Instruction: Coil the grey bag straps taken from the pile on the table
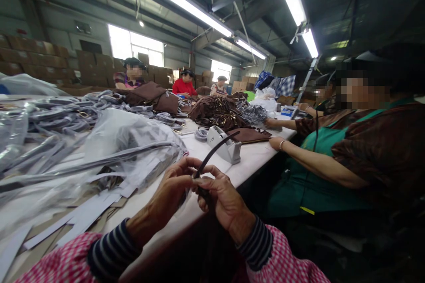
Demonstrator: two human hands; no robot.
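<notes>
Head view: left hand [171, 188] and right hand [226, 196], grip pinched on dark strap [214, 150] (lower end unclear)

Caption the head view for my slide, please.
Left hand and right hand hold a dark strap near a tape dispenser at a cluttered worktable.

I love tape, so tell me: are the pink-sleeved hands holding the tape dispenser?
No, the tape dispenser stands on the table; the left hand and right hand hold a dark strap.

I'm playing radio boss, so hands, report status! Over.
Left hand, right hand: both pinching dark strap. One end curving up. Tape dispenser just beyond, nothing visibly blocking.
</notes>
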